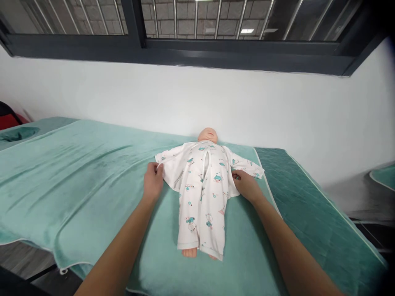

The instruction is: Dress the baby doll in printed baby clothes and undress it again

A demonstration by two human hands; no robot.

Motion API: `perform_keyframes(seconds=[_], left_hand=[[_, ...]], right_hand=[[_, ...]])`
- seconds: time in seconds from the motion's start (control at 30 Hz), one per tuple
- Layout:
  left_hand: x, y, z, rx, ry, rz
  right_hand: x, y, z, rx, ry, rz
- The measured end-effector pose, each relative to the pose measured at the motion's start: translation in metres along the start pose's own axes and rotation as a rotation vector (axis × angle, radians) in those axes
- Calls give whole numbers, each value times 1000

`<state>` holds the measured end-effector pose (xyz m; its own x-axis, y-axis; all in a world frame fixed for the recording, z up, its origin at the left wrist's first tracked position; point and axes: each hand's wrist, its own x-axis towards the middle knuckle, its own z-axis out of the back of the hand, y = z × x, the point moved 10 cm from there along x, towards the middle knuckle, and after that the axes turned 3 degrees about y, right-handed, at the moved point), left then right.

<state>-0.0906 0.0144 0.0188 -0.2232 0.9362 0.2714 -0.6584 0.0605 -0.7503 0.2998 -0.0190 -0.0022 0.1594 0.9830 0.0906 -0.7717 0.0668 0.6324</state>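
Note:
A baby doll lies on its back on the green bed cover, head toward the wall. It is dressed in a white printed shirt and matching trousers; the trousers lie high over the front and have a slit at the middle. Only the tips of its feet show below the trouser hems. With fingers pinched, my left hand grips the shirt's edge near the sleeve on the left. On the other side, my right hand has its fingers closed on the shirt's side edge, below the right sleeve.
The green cover spreads over the bed, with a darker quilted green sheet to the right. Behind stands a white wall under a dark-framed, barred window. A red and black item is at the far left.

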Motion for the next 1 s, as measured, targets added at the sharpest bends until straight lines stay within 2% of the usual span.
perform_keyframes(seconds=[0.1,0.17,0.3,0.4,0.53,0.63,0.73,0.87,1.0], left_hand=[[-3,21,23,-259,-201,105],[-5,28,30,-317,-272,134],[-8,29,32,-245,-274,167],[-10,26,31,-181,-266,155],[-12,18,34,-62,-285,81],[-12,10,33,28,-251,43],[-13,6,31,64,-218,44],[-14,4,29,83,-208,37],[-13,3,23,185,-166,19]], right_hand=[[-5,7,-3,-3,40,36],[-9,5,-2,-20,64,19],[-18,-7,-1,-101,120,-53],[-22,-11,2,-108,124,-43],[-25,-22,26,-19,-24,-46],[-30,-38,49,26,-164,-88],[-38,-51,65,28,-244,-132],[-51,-64,75,55,-331,-190],[-57,-73,74,48,-379,-200]])
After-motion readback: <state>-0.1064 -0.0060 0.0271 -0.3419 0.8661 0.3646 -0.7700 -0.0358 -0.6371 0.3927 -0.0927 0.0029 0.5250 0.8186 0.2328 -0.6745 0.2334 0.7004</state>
